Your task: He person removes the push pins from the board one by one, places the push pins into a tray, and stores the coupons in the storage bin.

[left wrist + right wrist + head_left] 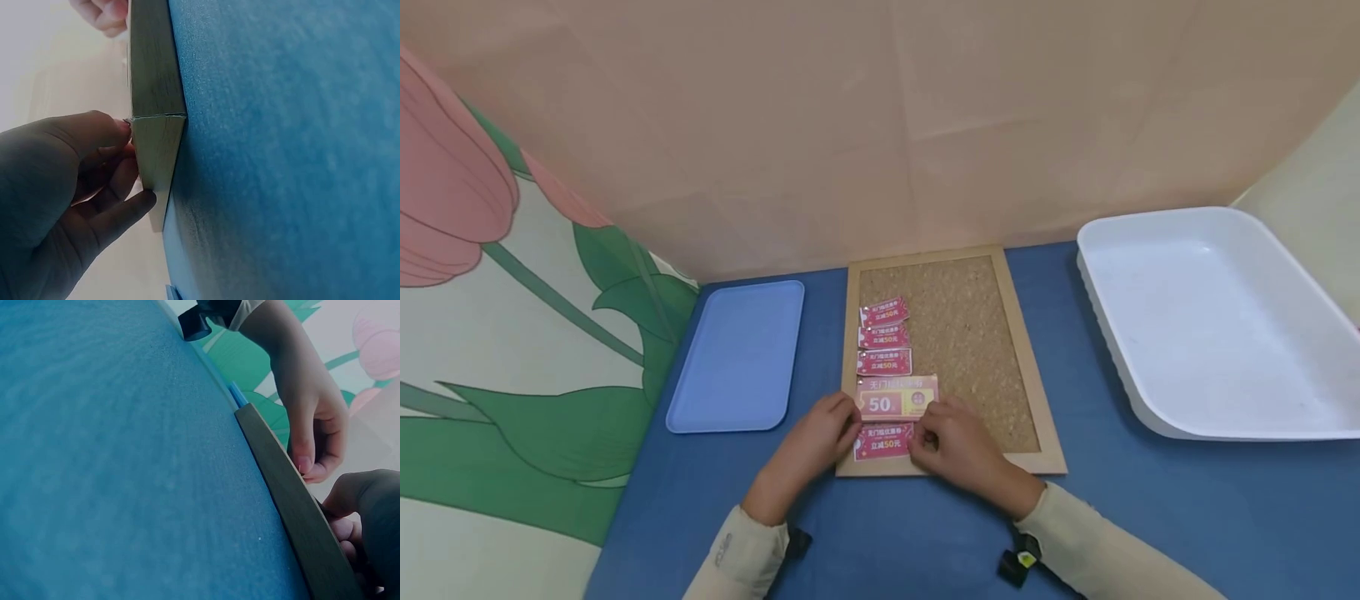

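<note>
On the wood-framed cork board (977, 333), a column of pink paper coupons runs down the left side. A larger pale-pink coupon (887, 402) marked 50 lies just above the bottom coupon (882, 443). My left hand (815, 446) is at the left edges of these two. In the right wrist view, its thumb and forefinger pinch a small thin pin (300, 469), mostly hidden. My right hand (964, 446) has curled fingers and seems to pinch the bottom coupon's right edge; its fingertips are partly hidden. The left wrist view shows the left hand (69, 175) against the frame's side.
A shallow blue tray (737, 358) lies left of the board. The deep white tub (1232, 333) stands to the right on the blue tablecloth (880, 542). Behind the board rises a beige cloth backdrop (880, 142).
</note>
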Motion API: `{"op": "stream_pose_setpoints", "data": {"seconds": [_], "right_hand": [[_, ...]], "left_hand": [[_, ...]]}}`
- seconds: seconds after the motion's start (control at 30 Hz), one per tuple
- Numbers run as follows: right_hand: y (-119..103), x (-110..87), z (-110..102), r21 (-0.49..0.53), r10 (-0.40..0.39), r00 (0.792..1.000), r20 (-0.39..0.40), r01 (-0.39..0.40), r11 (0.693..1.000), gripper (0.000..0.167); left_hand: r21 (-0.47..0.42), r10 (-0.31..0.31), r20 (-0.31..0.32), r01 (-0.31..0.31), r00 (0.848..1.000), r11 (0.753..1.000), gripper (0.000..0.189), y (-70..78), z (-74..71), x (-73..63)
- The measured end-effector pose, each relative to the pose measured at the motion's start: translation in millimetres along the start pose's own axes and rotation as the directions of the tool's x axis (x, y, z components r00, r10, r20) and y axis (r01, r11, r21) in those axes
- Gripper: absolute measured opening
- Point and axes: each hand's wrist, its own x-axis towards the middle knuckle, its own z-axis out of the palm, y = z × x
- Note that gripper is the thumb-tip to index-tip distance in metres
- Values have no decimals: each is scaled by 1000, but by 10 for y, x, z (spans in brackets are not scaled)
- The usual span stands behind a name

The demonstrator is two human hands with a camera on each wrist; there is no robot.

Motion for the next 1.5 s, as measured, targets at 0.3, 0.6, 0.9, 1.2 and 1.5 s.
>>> {"op": "stream_pose_setpoints", "data": {"seconds": [0.3,0.6,0.9,1.2,1.5], "right_hand": [[-1,3,-5,-13,-1,1000,1,1,1000,24],[-2,-16,6,-2,-7,1000,-4,7,1000,22],[-15,-29,-3,27,-22,1000,-6,23,999,20],[-11,-18,-11,72,-40,999,-23,42,997,22],[-11,-26,-38,172,-30,1000,-5,30,985,20]], "left_hand": [[-24,-18,12,19,1000,1000,6,-10,-8,-4],[-29,-26,24,27,999,999,7,-25,8,-24],[-65,-39,43,42,998,997,7,-14,-19,-37],[-62,-30,32,32,999,998,7,-16,-28,-29],[-66,-22,16,23,1000,998,7,-24,-14,-44]]}}
